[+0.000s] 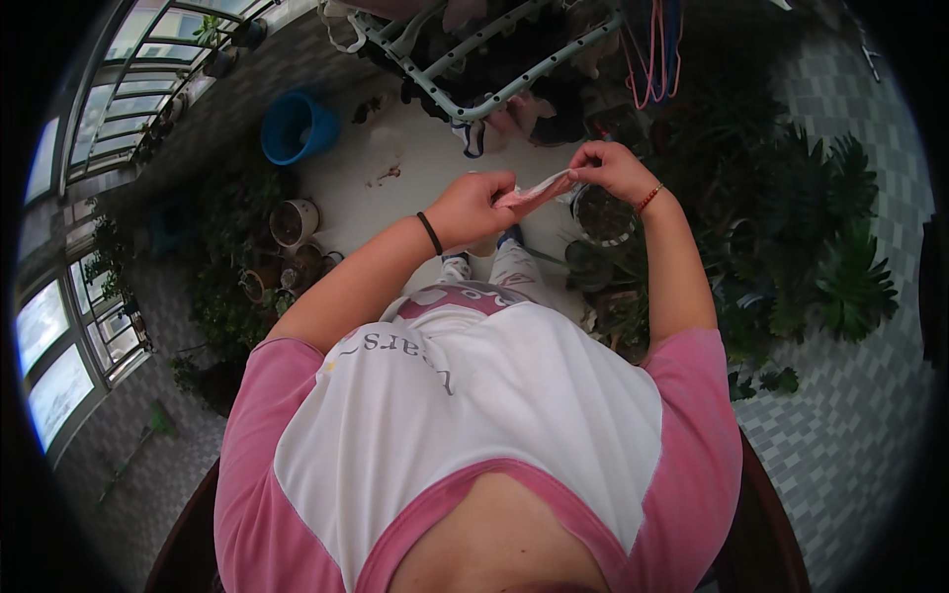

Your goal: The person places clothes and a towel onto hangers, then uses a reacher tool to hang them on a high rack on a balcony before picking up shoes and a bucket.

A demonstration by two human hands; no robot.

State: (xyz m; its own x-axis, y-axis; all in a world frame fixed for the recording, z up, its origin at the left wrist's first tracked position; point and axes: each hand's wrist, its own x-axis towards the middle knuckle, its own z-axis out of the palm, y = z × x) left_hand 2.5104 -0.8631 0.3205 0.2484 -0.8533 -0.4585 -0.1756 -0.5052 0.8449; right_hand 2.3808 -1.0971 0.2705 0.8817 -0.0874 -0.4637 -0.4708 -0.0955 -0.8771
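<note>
A small pink and white piece of cloth (537, 194) is stretched between my hands in front of my body; its exact kind of garment does not show. My left hand (474, 208), with a black band at the wrist, has its fingers closed round one end. At the other end, slightly higher, my right hand (617, 172) pinches the cloth between thumb and fingers. A red beaded bracelet circles that wrist. Beyond my hands hangs a pale green drying rack (484, 105) with dark and light garments on it, apart from the cloth.
Pink hangers (652, 69) hang right of the rack. A blue bucket (300, 128) stands on the pale floor (346, 183) at far left. Potted plants line both sides, including a white pot (294, 223) at left and broad-leaved greenery (840, 267) at right. Windows (59, 366) run along the left.
</note>
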